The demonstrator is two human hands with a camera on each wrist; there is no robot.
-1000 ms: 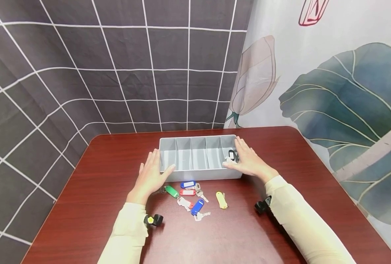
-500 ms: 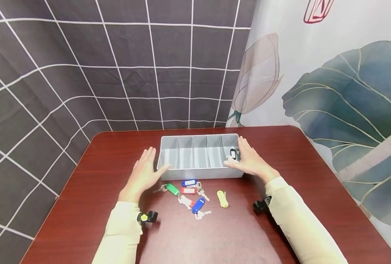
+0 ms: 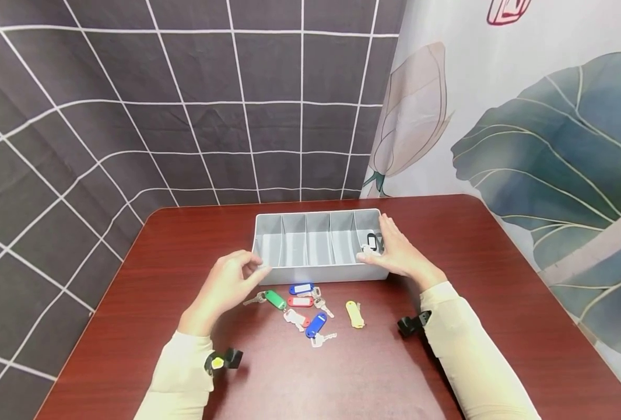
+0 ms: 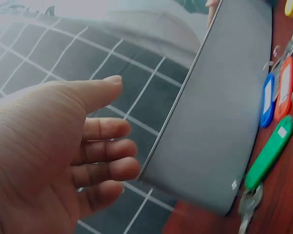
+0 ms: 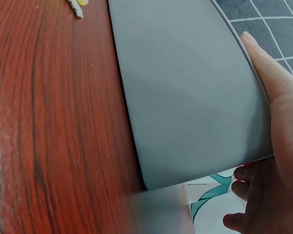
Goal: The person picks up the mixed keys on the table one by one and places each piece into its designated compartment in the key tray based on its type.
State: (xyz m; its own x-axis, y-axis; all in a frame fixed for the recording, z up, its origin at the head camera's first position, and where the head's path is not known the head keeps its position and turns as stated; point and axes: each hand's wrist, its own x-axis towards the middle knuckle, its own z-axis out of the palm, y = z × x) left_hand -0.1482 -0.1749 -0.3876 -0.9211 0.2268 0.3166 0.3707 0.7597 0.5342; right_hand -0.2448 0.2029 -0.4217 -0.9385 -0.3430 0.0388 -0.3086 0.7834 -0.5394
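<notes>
A long grey tray (image 3: 320, 274) with several side-by-side compartments stands on the table. My right hand (image 3: 396, 252) holds its right end, thumb over the front rim (image 5: 263, 61) and fingers along the outer end wall. A black key tag (image 3: 371, 240) with keys lies in the rightmost compartment. Beside the tray's front left corner, my left hand (image 3: 225, 286) hangs with loosely curled fingers and nothing in it. Just right of it lies a key on a green tag (image 3: 276, 300). Close by are red tags (image 3: 301, 301), blue tags (image 3: 316, 325) and their keys.
A yellow key tag (image 3: 354, 315) lies apart, right of the others. The red-brown wooden table (image 3: 352, 379) ends at a dark checked cloth (image 3: 268, 134) behind, with a leaf-patterned cloth (image 3: 546, 146) at the right. A small camera (image 3: 232, 358) sits on the left wrist.
My left hand has come away from the tray's left end, toward me and left, and its fingers have curled in. The right hand stays at the tray's right end.
</notes>
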